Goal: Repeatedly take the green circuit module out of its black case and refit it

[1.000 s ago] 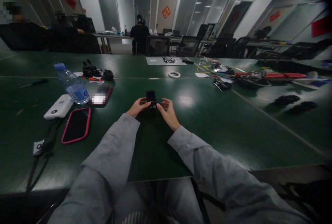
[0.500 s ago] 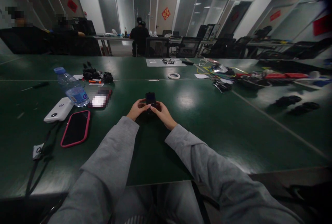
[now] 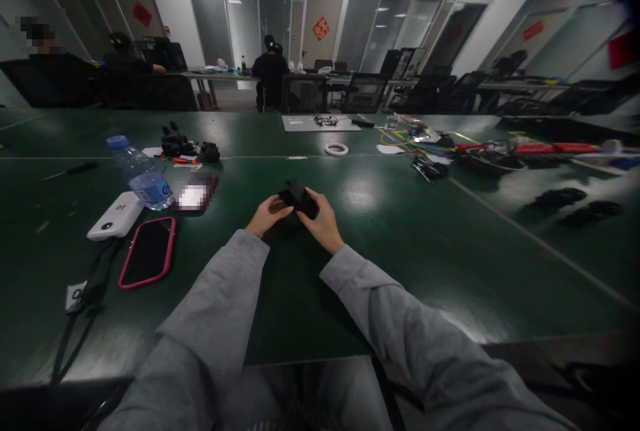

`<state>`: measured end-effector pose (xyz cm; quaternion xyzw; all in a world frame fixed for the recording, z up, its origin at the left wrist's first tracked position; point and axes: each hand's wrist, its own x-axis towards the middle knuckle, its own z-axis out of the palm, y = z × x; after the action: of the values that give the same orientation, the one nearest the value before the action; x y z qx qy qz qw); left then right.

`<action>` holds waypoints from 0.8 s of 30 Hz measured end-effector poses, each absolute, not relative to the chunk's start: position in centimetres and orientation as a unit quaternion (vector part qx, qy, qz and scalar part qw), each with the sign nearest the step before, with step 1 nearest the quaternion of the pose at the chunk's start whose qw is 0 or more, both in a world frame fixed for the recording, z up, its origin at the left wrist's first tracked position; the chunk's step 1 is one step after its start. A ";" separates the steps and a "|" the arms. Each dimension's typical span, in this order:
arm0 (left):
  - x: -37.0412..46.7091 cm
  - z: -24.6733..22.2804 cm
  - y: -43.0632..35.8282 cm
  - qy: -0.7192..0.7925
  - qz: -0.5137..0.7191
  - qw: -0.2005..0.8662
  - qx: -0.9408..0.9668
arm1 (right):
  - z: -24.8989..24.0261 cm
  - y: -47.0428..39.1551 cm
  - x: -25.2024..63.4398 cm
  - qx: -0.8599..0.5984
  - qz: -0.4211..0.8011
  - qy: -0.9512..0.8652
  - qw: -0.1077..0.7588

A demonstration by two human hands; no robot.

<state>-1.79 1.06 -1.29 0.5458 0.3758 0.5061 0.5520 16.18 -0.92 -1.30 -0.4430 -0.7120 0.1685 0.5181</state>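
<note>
Pinching small black device [image 3: 300, 200] between left hand [image 3: 267, 216] and right hand [image 3: 323, 223], over near middle of green worktop [image 3: 395, 244]. Looking boxy, uniformly dark, sitting at a slant; blurring too much for finer detail.

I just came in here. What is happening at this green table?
A person in grey sleeves sits at the green table, holding a small black object between the left hand and right hand. It is too dark and blurred to identify. To the left are a pink-edged phone, a white device and a bottle; a white ring lies beyond the hands.
</note>
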 end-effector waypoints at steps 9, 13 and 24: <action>-6.5 -3.4 4.0 0.513 0.468 0.297 0.655 | -1.0 0.1 18.8 -0.505 -0.085 -0.788 0.341; -7.0 -3.3 4.0 0.528 0.449 0.267 0.669 | -0.9 0.0 18.7 -0.488 -0.099 -0.816 0.294; -6.2 -2.9 3.4 0.515 0.427 0.268 0.693 | -1.0 -0.5 17.9 -0.450 -0.094 -0.844 0.278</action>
<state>-6.22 3.44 -2.87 0.6926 0.5155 0.4274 0.2683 17.88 -0.46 -1.00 -0.4497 -0.8436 -0.0943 0.2781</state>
